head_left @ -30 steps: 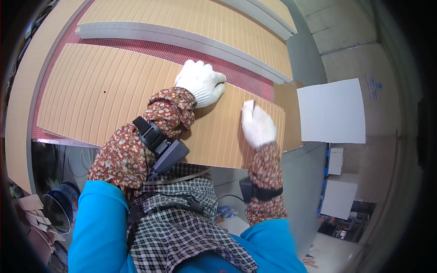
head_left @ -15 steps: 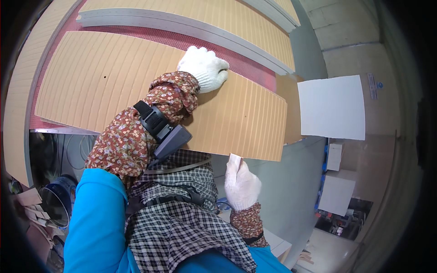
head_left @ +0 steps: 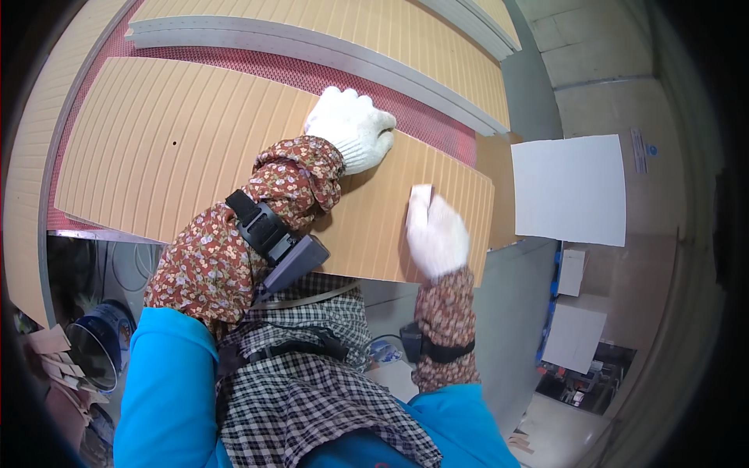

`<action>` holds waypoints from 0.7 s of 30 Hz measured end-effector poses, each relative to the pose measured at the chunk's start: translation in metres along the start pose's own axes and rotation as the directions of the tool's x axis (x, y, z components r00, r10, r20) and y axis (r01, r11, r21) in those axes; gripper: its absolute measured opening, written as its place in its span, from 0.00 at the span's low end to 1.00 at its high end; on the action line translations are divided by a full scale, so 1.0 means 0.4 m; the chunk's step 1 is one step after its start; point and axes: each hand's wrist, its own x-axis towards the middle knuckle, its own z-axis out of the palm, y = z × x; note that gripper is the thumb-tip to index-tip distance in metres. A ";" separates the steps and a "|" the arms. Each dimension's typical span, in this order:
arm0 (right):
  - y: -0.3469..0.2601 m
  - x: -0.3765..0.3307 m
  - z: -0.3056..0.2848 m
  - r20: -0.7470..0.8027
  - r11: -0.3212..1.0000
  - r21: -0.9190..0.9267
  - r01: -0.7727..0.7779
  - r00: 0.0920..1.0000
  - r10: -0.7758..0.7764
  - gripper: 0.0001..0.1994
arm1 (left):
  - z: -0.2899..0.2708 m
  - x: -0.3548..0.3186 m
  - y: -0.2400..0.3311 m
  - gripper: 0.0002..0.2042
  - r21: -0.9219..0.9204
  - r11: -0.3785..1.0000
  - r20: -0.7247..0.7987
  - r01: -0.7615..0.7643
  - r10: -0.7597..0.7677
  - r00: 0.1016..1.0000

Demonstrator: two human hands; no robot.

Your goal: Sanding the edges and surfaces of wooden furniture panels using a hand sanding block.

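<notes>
A tan grooved panel with a small dark hole lies in front of me on a red mesh-like surface. My left hand, in a white knit glove, is closed at the panel's far edge, its fingers curled over and pressing there. In my right hand, also gloved, a small pale piece of folded sandpaper is pinched between thumb and fingers. This hand is over the panel's right part, slightly blurred; whether the sandpaper touches the panel I cannot tell.
Beyond the panel lie stacked grooved panels with grey edges; another board runs along the left. A white sheet is at the right. Lower left are a dark bucket and brown scraps.
My right hand has moved from the panel's near edge up and over its surface, carrying the sandpaper. My left hand stays at the far edge.
</notes>
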 end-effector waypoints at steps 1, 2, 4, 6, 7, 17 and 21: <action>-0.003 0.039 -0.011 0.013 0.999 0.006 -0.037 0.999 0.037 0.24 | 0.001 0.002 0.004 0.17 -0.011 1.000 0.001 -0.008 0.008 1.000; -0.009 0.074 -0.026 0.015 1.000 0.008 -0.017 1.000 0.017 0.28 | 0.001 0.004 0.009 0.17 -0.015 1.000 0.001 -0.012 0.012 1.000; -0.009 0.164 -0.028 0.041 0.999 0.013 -0.033 0.999 0.033 0.30 | -0.007 0.005 0.007 0.17 -0.007 1.000 0.031 0.006 -0.005 0.999; -0.002 0.231 -0.021 -0.055 1.000 -0.018 0.002 0.998 -0.003 0.32 | 0.000 0.005 0.005 0.17 -0.007 1.000 0.010 -0.007 0.007 1.000; 0.005 0.265 -0.025 -0.011 1.000 -0.017 0.017 1.000 -0.017 0.31 | 0.002 0.003 0.006 0.16 -0.006 1.000 -0.009 -0.018 0.018 1.000; -0.020 0.068 -0.016 0.022 0.999 -0.011 -0.052 0.998 0.052 0.31 | 0.007 0.000 -0.002 0.17 0.008 1.000 0.007 -0.011 0.011 1.000; 0.018 -0.132 0.042 -0.062 0.992 -0.090 0.092 0.993 -0.097 0.18 | 0.001 -0.002 -0.008 0.17 0.005 1.000 0.000 -0.005 0.005 1.000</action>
